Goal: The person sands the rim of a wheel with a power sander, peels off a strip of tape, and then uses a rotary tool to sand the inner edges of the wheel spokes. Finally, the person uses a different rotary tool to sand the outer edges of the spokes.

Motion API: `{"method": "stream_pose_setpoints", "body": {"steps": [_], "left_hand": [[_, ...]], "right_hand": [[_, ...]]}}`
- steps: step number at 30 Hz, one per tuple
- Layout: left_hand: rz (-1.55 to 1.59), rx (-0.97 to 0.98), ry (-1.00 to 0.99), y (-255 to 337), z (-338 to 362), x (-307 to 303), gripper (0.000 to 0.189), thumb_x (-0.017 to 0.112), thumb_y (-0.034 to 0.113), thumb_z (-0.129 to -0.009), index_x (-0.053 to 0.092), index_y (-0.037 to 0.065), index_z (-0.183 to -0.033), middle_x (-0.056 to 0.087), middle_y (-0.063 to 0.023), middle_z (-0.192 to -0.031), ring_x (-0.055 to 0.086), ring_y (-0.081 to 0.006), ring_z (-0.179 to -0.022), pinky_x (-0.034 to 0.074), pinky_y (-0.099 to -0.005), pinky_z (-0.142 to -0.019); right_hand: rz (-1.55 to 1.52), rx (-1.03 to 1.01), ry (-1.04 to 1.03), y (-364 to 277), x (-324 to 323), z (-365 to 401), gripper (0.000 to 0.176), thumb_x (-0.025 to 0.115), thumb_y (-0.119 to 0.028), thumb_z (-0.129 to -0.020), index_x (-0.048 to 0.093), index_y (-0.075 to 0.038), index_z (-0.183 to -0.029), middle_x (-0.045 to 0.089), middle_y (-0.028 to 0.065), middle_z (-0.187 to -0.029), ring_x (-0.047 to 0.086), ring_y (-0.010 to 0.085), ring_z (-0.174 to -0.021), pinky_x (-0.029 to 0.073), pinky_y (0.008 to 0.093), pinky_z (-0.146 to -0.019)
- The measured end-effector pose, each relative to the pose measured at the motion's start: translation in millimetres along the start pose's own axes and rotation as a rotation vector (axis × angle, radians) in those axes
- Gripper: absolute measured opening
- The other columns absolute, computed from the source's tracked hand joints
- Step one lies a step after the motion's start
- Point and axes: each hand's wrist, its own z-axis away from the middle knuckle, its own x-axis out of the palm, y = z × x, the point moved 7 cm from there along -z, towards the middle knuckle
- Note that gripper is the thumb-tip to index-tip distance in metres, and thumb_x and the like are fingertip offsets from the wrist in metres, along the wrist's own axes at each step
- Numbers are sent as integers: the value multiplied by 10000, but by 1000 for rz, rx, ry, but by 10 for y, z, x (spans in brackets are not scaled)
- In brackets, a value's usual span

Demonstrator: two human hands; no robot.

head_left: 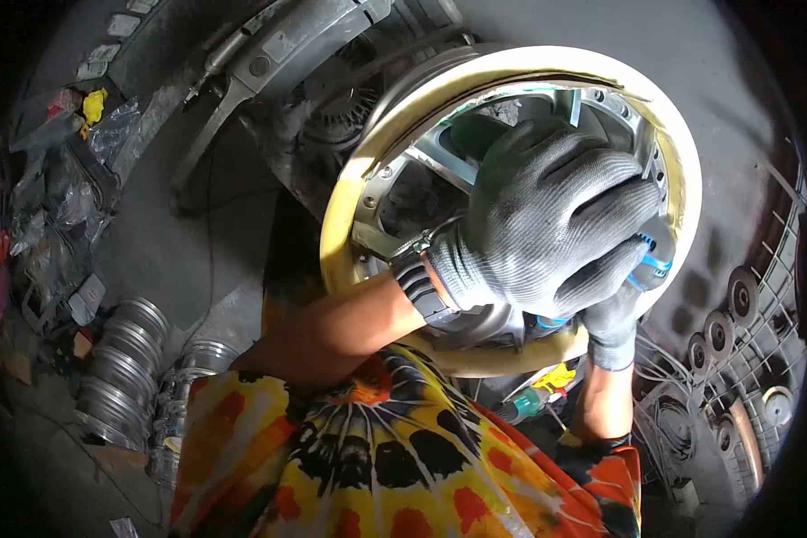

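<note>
A spoked alloy wheel (399, 168) with a cream-yellow band (336, 224) around its rim is in front of me. My left hand (560, 220), in a grey knitted glove, reaches across the spokes with fingers curled down over a blue tool (656, 263). Most of that tool is hidden, so its exact kind does not show. My right hand (611, 318), also gloved, is closed at the tool's near end by the lower right rim. The left hand covers part of the right hand's fingers. A dark watch (428, 289) is on my left wrist.
Metal rings (121, 377) are stacked at lower left, near a heap of plastic bags and scraps (63, 206). A metal machine arm (278, 54) stands behind the wheel. A wire rack (776, 332) with round discs (717, 332) is at right. A green-and-yellow tool (533, 399) lies below the wheel.
</note>
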Motion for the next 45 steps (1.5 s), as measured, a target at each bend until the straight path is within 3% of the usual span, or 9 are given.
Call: {"method": "stream_pose_setpoints", "body": {"steps": [8, 10, 15, 17, 18, 24, 30, 36, 45], "left_hand": [[85, -17, -8, 36, 59, -108, 263, 726, 272, -821, 711, 85, -1004, 662, -91, -1038, 646, -298, -850, 516, -477, -785], [121, 11, -63, -9, 16, -61, 263, 732, 271, -831, 716, 86, -1016, 672, -94, -1053, 650, -308, -860, 520, -481, -797], [211, 48, -143, 366, -82, -178, 310, 723, 253, -865, 712, 35, -1084, 666, -111, -1169, 642, -311, -1045, 531, -484, -926], [110, 107, -263, 672, -254, -540, 353, 722, 177, -883, 713, -10, -1182, 680, -177, -1191, 667, -374, -1082, 555, -485, -969], [35, 166, -311, 732, -298, -708, 357, 713, 186, -903, 702, -13, -1199, 678, -180, -1192, 660, -370, -1086, 555, -484, -958], [-288, -602, -104, -283, 466, -1684, 452, 663, 67, -983, 548, -38, -1407, 576, -205, -1300, 586, -324, -1096, 515, -442, -944], [-266, -803, -422, -178, 1468, -1868, 406, 692, 163, -1031, 556, -15, -1369, 663, -110, -930, 619, -174, -795, 529, -348, -698], [-16, -1019, -368, -151, 1647, -1818, 196, 602, 183, -1100, 605, -13, -1108, 671, -63, -921, 618, -110, -762, 545, -300, -653], [201, -1082, -470, -487, 1710, -1873, 356, 489, 324, -1154, 636, 21, -1038, 625, -10, -928, 587, -71, -765, 558, -274, -636]], "right_hand": [[26, 15, 76, 158, 193, 301, 474, 820, -83, -868, 666, -64, -1315, 707, 129, -1291, 684, 285, -1191, 518, 445, -1054], [183, 204, -82, 400, 294, 345, 633, 734, -130, -998, 447, -56, -1557, 559, 137, -1514, 535, 280, -1400, 413, 416, -1190], [-430, 366, 356, 244, 356, 699, 622, 723, -163, -1015, 443, -52, -1559, 611, 120, -1438, 577, 258, -1325, 458, 423, -1158], [-22, 30, 382, -19, 286, 863, 577, 701, -179, -1032, 480, -49, -1548, 636, 140, -1406, 619, 268, -1280, 506, 450, -1112], [-462, 155, 468, -184, 238, 905, 537, 714, -127, -981, 539, 10, -1470, 683, 172, -1294, 681, 264, -1085, 562, 395, -955], [-1166, 66, 653, -372, 286, 1397, 567, 637, -206, -943, 537, 90, -1417, 667, 235, -1202, 660, 269, -868, 559, 360, -787], [-984, 25, 975, 32, -4, 2069, 536, 617, -370, -1027, 586, 42, -1368, 681, 171, -1130, 662, 225, -861, 553, 343, -772], [-1069, -220, 894, 869, -1001, 2025, 606, 555, -483, -1091, 587, 20, -1427, 692, 158, -1204, 686, 244, -1063, 548, 383, -994], [-1132, -193, 1013, 1823, -1534, 1479, 505, 634, -454, -1066, 647, -60, -1382, 748, 120, -1201, 743, 251, -978, 615, 362, -853]]}}
